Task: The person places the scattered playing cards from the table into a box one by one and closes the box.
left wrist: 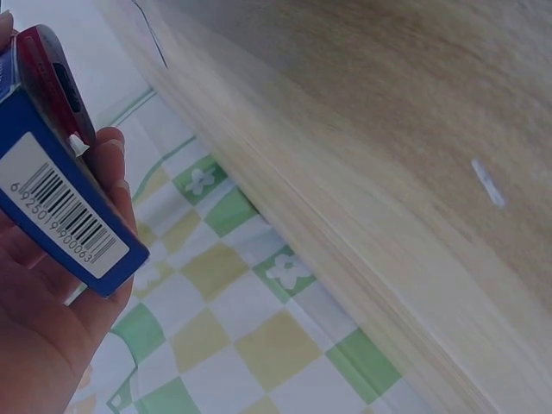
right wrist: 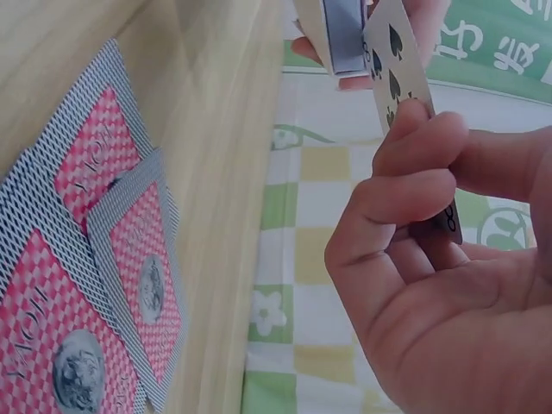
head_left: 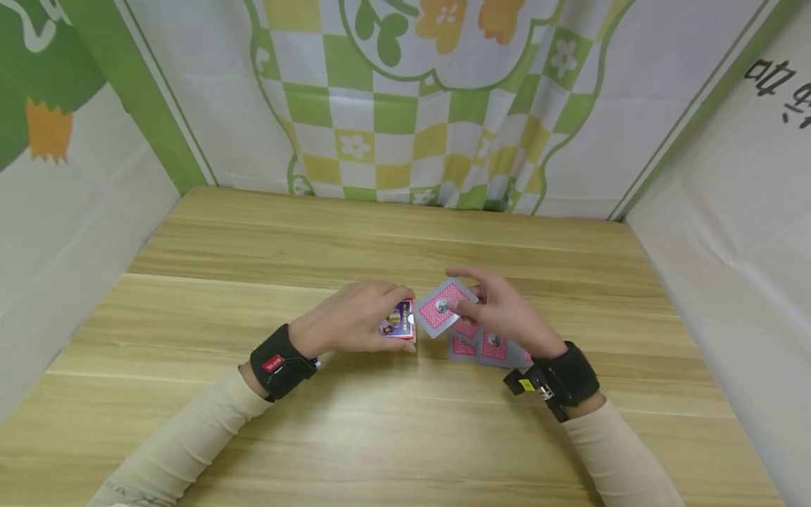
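Observation:
My left hand (head_left: 351,317) grips a playing-card box (head_left: 400,320) between thumb and fingers, a little left of the table's middle. A blue side with a barcode shows on the box (left wrist: 65,207) in the left wrist view. Beside it, my right hand (head_left: 507,317) pinches a playing card (head_left: 437,310), its red-patterned back upward. Spade pips are on the face of this card (right wrist: 394,60) in the right wrist view, and its far end is close to the box's end. Several cards (head_left: 494,346) lie back up under the right hand, overlapping and partly hidden by it.
The wooden table (head_left: 380,436) reaches back to a checked green and yellow curtain (head_left: 393,113). Pale panels (head_left: 728,232) stand along both sides. A small white strip (left wrist: 488,182) shows on the wood in the left wrist view.

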`<action>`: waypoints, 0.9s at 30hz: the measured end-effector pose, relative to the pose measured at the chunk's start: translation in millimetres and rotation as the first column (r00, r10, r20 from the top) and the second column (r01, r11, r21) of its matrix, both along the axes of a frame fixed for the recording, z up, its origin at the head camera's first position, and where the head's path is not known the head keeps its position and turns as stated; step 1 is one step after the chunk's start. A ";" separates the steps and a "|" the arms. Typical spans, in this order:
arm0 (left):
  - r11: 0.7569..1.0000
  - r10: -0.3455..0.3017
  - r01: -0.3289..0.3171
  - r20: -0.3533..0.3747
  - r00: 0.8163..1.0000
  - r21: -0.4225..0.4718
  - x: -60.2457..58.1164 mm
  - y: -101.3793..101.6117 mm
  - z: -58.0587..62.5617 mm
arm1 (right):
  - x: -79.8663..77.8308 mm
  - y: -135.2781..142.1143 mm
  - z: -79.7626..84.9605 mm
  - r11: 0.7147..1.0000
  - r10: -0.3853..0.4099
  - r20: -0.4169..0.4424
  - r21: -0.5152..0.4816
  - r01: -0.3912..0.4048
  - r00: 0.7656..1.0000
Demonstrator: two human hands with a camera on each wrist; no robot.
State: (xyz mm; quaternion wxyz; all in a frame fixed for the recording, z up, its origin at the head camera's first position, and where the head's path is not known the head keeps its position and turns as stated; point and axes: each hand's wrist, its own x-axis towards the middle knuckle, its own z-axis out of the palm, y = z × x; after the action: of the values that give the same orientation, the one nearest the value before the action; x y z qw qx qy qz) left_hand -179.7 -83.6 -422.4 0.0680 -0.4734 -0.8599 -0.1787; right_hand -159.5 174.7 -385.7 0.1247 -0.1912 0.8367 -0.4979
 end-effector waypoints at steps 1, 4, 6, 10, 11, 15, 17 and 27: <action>1.000 -0.001 0.001 -0.001 1.000 -0.001 0.1 0.2 -0.3 | -1.1 0.7 -3.6 1.000 -0.001 0.003 -0.001 0.001 1.000; 1.000 0.002 -0.002 -0.006 1.000 -0.005 0.0 1.2 -1.5 | -5.5 2.3 -18.0 1.000 -0.019 0.004 -0.003 0.019 1.000; 1.000 0.010 -0.010 -0.014 1.000 -0.008 0.0 1.9 -1.7 | -4.3 -0.5 -21.8 0.999 -0.039 -0.007 -0.006 0.039 0.999; 1.000 0.022 -0.022 -0.030 0.999 -0.001 0.7 2.3 -0.9 | 2.0 -13.6 -27.8 0.995 -0.094 -0.034 -0.041 0.092 0.995; 1.000 0.023 -0.023 -0.032 0.999 0.000 0.9 2.3 -0.6 | 3.9 -17.7 -29.2 0.994 -0.099 -0.039 -0.040 0.098 0.994; 1.000 0.010 -0.010 -0.030 1.000 -0.006 1.0 2.3 0.2 | 10.5 -31.3 -32.5 0.999 -0.025 -0.030 -0.024 0.025 0.999; 1.000 0.005 -0.005 -0.029 1.000 -0.006 0.6 2.4 0.1 | 11.3 -32.8 -32.7 0.999 0.038 -0.014 -0.019 -0.038 0.999; 0.998 -0.062 0.062 -0.046 0.997 0.010 3.6 5.3 0.8 | 5.3 -27.5 -37.5 0.998 0.069 -0.035 0.009 -0.069 0.997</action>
State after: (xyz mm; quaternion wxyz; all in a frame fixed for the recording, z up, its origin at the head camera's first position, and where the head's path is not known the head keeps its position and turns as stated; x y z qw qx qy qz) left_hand -176.1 -78.2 -421.6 0.0846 -0.5034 -0.8420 -0.1747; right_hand -154.2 147.1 -423.2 0.1275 -0.2283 0.8335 -0.4867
